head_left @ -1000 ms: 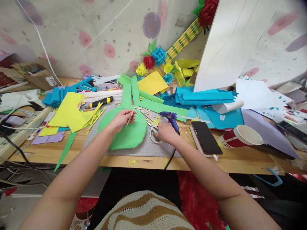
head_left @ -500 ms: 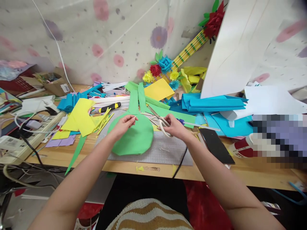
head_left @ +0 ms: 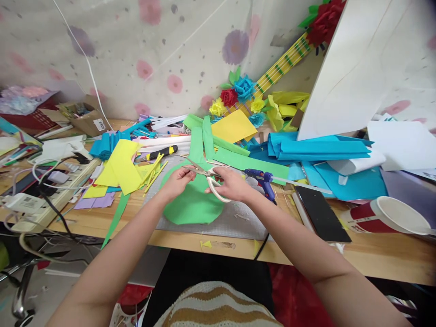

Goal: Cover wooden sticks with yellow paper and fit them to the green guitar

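My right hand [head_left: 229, 181] grips a pair of scissors [head_left: 215, 187] by its white handles, the blades parted and pointing left. The blades reach the fingertips of my left hand [head_left: 177, 182], which are pinched together; whatever they hold is too small to make out. Both hands hover over a round green paper piece [head_left: 194, 206] lying on the grey cutting mat [head_left: 238, 222]. Green paper strips [head_left: 196, 143] extend from behind the round piece toward the back.
A blue glue gun [head_left: 260, 178] lies right of my right hand, near a black phone [head_left: 322, 213] and a paper cup [head_left: 384, 215]. Yellow paper [head_left: 122, 165] and a utility knife [head_left: 158, 153] are at left. A flower-decorated yellow paper guitar [head_left: 279, 68] leans behind.
My right hand has brought the scissors left, and their blades now meet my left fingertips. The view has shifted slightly, showing the glue gun and the cup more fully.
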A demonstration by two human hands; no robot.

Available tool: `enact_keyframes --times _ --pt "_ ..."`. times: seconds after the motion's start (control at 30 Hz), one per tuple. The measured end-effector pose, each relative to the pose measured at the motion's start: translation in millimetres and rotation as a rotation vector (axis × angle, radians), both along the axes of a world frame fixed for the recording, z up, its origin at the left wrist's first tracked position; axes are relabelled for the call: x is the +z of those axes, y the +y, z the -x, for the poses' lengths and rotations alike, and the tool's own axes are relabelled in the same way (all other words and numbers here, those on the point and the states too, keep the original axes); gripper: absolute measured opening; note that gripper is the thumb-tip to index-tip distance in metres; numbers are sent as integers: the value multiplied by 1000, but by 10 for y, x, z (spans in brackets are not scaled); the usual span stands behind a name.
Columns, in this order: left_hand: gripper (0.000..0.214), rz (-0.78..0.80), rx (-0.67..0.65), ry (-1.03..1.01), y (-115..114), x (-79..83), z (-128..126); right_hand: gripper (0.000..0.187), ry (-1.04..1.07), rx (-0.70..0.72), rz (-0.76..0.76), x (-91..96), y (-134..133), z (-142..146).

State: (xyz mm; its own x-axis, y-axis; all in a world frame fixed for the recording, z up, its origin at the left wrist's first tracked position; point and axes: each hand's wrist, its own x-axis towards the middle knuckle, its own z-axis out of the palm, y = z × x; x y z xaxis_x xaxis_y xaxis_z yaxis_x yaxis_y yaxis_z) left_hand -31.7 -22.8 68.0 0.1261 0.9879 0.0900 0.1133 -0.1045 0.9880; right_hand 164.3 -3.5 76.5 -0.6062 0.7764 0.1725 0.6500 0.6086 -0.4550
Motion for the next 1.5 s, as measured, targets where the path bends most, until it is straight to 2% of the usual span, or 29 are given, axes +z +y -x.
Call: enact_keyframes --times 0.2,0.33,0.5,0.63,0.73,0.83,0.93,1.0,1.1,1.27,1.4,1.5 --pt "20 11 4 0 -6 35 -5 40 -55 -42 -11 7 2 29" --pt "23 59 13 -13 -3 -13 -14 40 -85 -50 -22 -8 19 1" --pt "29 105 -21 -56 15 -92 -12 39 -49 -15 -33 -58 60 -64" --pt "30 83 -54 16 3 -48 11 41 -21 -38 17 -116 76 -111" --pt "29 57 -61 79 -15 31 23 43 -5 -109 52 -149 70 -160" --pt "29 21 -47 178 -10 85 25 43 -41 -269 63 -176 63 -238" --pt "27 -47 -8 347 36 91 13 42 -207 -464 101 -211 59 -323" --pt "25 -112 24 451 84 71 -8 41 -348 -515 140 -236 53 -362" --pt "24 -170 54 555 163 31 -60 38 -512 -475 153 -255 40 -371" --pt "23 -161 49 614 330 17 -121 35 -707 -376 176 -200 68 -302" --pt "24 -152 59 579 548 9 -50 35 -796 -254 226 -98 159 -272" --pt "26 -161 45 618 697 -26 17 38 -846 -226 258 -13 228 -262"
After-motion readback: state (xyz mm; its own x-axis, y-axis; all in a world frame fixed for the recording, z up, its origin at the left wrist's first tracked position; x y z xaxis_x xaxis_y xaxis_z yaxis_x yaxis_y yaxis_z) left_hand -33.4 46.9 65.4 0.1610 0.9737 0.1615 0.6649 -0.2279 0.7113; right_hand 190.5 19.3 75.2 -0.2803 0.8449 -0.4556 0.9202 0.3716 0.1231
